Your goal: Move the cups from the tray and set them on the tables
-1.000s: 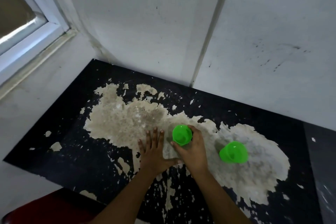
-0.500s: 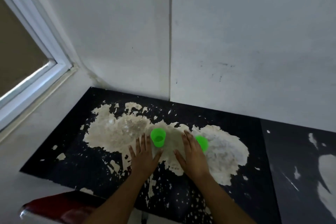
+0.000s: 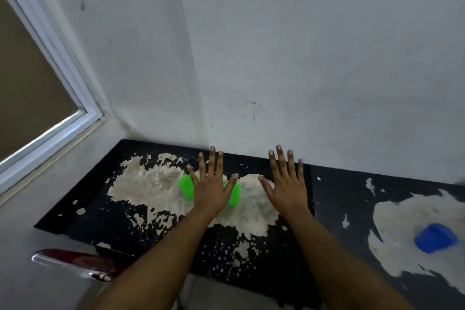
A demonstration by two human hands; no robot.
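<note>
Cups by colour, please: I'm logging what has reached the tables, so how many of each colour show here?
Green cups: 2, one at the left edge of the left hand, the other by its thumb, both partly hidden
Blue cups: 1, on the right table
Total: 3

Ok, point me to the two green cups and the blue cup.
Left green cup [image 3: 185, 187], head view, side wall left of the left hand.
Right green cup [image 3: 234, 196], head view, side wall.
Blue cup [image 3: 435, 237], head view, body middle.

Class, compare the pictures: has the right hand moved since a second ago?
Yes. The right hand has let go of the green cup and shifted right of the worn pale patch, fingers spread.
</note>
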